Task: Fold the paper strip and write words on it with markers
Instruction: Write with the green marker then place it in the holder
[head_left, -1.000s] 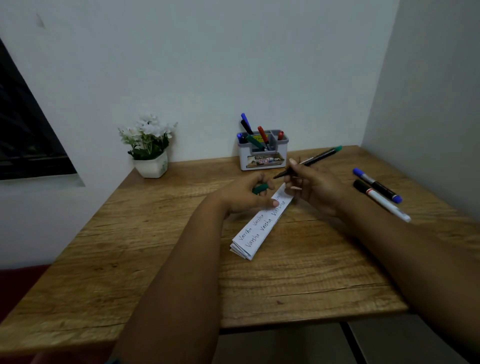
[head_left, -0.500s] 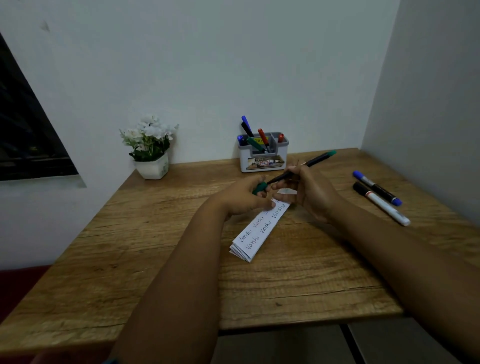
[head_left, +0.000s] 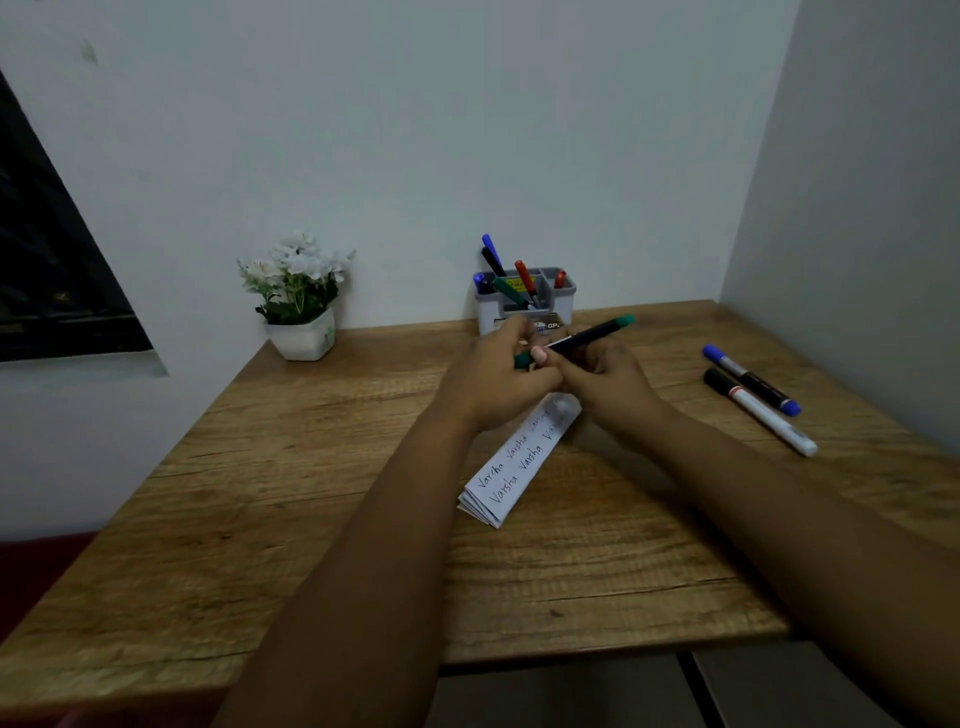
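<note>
A folded white paper strip (head_left: 514, 467) lies on the wooden table (head_left: 311, 519), with rows of handwritten words on its top face. Its far end is hidden under my hands. Above that end my right hand (head_left: 608, 384) grips a dark marker with a green end (head_left: 597, 332), pointing up to the right. My left hand (head_left: 493, 379) pinches the green cap (head_left: 522, 359) at the marker's near end. The two hands touch each other.
A grey pen holder (head_left: 561, 291) with several markers stands at the back by the wall. A blue marker (head_left: 748, 379) and a black-capped white marker (head_left: 758, 413) lie at the right. A white flower pot (head_left: 301, 338) stands back left. Walls close the back and right.
Both hands lifted off the strip and came together. The green cap in my left hand now meets the marker's near end.
</note>
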